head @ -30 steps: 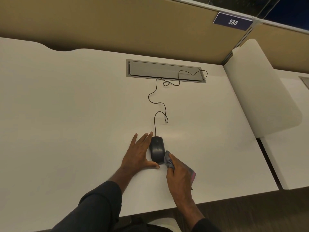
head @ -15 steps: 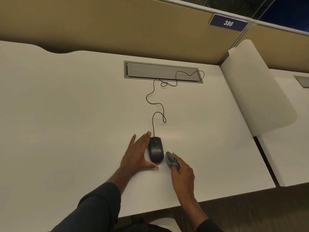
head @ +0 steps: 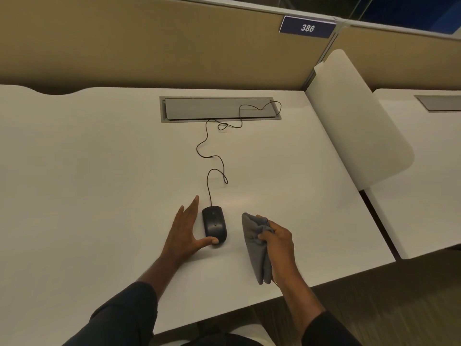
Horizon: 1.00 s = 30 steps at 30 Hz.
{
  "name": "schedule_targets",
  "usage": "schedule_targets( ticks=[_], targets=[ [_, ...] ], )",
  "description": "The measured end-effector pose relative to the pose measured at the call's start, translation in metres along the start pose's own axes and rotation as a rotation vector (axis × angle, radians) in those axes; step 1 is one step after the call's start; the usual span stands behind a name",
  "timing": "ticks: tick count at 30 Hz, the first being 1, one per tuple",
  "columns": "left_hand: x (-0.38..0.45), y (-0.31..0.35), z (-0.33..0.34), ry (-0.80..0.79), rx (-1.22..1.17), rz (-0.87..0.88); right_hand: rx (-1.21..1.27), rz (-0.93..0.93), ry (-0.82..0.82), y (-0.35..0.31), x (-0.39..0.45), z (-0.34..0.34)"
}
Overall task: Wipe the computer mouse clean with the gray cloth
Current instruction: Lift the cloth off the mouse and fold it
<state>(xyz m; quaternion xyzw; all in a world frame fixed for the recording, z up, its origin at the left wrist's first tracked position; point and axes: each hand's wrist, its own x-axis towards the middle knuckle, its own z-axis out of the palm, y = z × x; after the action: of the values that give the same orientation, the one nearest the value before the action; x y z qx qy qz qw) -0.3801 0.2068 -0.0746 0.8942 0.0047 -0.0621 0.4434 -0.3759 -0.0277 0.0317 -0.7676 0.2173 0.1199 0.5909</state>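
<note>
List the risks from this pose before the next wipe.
1. The left hand only braces the mouse from its side and rear, so a push from the right hand may slide it forward.
2. The gray cloth hangs loose and could snag the looped cable.

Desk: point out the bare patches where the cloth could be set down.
The desk is bare left of the left hand, and between the cable and the white side divider. It is crowded only around the mouse, between the left hand and the right hand holding the gray cloth.
</note>
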Motion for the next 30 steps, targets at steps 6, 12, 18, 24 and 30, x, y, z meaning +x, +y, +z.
schedule_targets(
  ticks=[6, 12, 18, 24, 30],
  targets=[
    [-0.003, 0.024, -0.007, 0.107, -0.215, -0.099, 0.165, 0.084, -0.045, -0.019, 0.016, -0.017],
    [-0.011, 0.074, -0.023, 0.24, -0.384, -0.059, 0.251, 0.083, -0.143, -0.037, 0.036, -0.033],
    [0.006, 0.152, -0.017, 0.247, -0.532, -0.025, 0.136, -0.107, -0.189, -0.059, 0.047, -0.043],
    [0.041, 0.204, 0.01, 0.26, -0.616, -0.129, -0.052, -0.457, -0.138, -0.08, 0.052, -0.049],
    [0.064, 0.228, 0.026, 0.351, -0.736, -0.225, -0.173, -0.602, -0.208, -0.084, 0.07, -0.064]
  ],
)
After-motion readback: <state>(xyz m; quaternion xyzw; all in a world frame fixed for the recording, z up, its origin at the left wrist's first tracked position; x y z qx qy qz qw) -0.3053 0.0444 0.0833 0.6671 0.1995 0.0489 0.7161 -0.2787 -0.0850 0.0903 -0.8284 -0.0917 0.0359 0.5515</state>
